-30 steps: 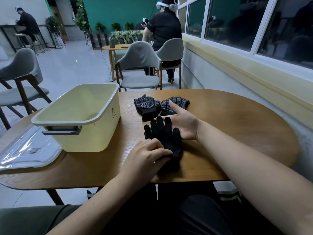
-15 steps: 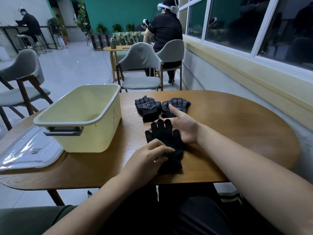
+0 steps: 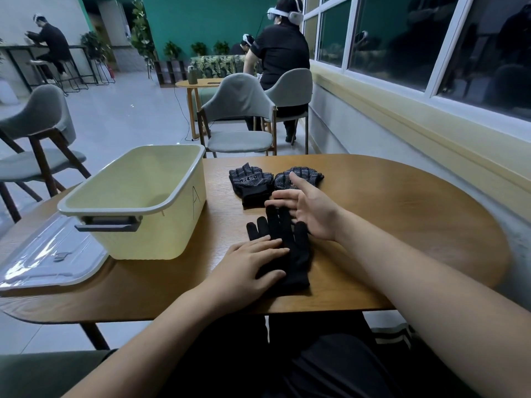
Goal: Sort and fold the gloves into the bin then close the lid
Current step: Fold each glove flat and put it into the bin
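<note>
With your left hand (image 3: 250, 268) flat on the black glove (image 3: 298, 262) and your right hand (image 3: 311, 209) open at its far end, a hasty fold could drag it off the table (image 3: 402, 211).

Oval wooden table (image 3: 402, 214). Grey chair (image 3: 238, 110) just beyond its far edge, second grey chair (image 3: 37, 119) off its left edge. Seated person in headset (image 3: 280, 53) at small round table (image 3: 201, 82) behind. Windows (image 3: 402, 38) along right wall.

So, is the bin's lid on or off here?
Off. The clear lid lies flat on the table to the left of the bin, and the bin's top is open.
</note>
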